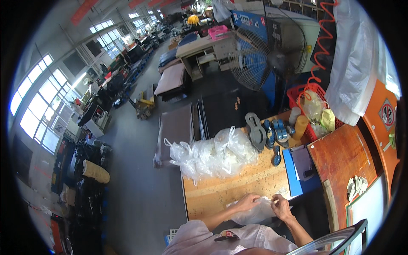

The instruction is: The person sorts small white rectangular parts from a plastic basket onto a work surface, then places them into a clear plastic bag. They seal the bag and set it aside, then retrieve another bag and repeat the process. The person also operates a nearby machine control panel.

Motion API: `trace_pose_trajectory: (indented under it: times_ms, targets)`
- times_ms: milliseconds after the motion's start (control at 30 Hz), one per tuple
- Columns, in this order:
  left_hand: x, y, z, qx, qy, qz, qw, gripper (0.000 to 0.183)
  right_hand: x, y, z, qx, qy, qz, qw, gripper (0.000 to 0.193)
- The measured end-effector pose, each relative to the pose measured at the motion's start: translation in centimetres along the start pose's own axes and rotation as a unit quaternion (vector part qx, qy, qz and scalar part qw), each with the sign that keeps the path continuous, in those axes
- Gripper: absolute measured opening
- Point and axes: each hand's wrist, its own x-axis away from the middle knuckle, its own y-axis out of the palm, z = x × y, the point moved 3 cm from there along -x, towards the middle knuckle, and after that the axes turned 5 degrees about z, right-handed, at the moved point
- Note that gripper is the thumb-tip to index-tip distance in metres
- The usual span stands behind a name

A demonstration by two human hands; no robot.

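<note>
A whitish, translucent plastic bag hangs between my two hands at the near edge of the wooden table. My left hand grips the bag's upper edge on the left, its fingers closed. On the right, my right hand pinches the same edge with thumb and fingers. What the bag contains, if anything, I cannot make out. Farther back on the table several filled clear plastic bags lie in a heap, some with knotted tops.
Grey shoe soles, dark blue pieces and a tan roll stand at the table's back right. Beside them are a blue folder and a red basket. A large fan stands behind; stacked sheets lie beyond the table.
</note>
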Motion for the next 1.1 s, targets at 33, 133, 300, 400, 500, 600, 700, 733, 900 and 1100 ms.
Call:
trace_pose_trajectory:
  times_ms: [33,133,300,400,500,600,700,733,900,1100]
  targets:
    - [0.6,-0.1,0.5,0.003,0.027,0.032,0.999,0.028,0.4,-0.3,0.5,-0.019,0.060,-0.015,0.998,0.042]
    - [2.0,-0.1,2.1,-0.023,0.091,0.094,0.991,0.028,1.2,0.2,1.1,-0.128,0.201,-0.099,0.966,0.047]
    - [1.3,-1.6,3.3,-0.028,0.068,0.113,0.991,0.031,0.6,0.8,-0.3,-0.241,0.177,-0.040,0.953,0.017]
    - [0.8,-3.1,3.9,-0.017,0.054,0.135,0.989,0.042,0.3,0.4,-1.2,-0.234,0.162,0.014,0.958,0.012]
    - [0.8,-3.8,4.8,-0.054,0.064,0.255,0.963,0.058,0.4,-0.2,-1.9,-0.264,0.170,0.048,0.948,0.011]
    - [0.4,-3.0,4.4,-0.055,0.020,0.337,0.940,0.066,0.4,-0.8,-2.6,-0.301,0.190,0.071,0.932,0.022]
    - [-0.8,-0.2,1.7,0.242,-0.123,0.170,0.947,0.062,0.5,-1.4,-3.4,-0.388,0.175,0.048,0.904,0.033]
    - [-1.3,1.2,0.9,0.380,-0.172,0.077,0.905,0.059,0.6,-1.7,-3.3,-0.352,0.187,0.027,0.917,0.041]
    - [-2.1,2.8,0.4,0.384,-0.080,0.084,0.916,0.040,0.6,-3.8,-2.3,-0.353,0.175,0.049,0.918,0.043]
    - [-0.7,2.8,5.2,0.356,-0.170,0.066,0.917,0.033,0.1,-3.3,-3.0,-0.300,0.112,0.067,0.945,0.036]
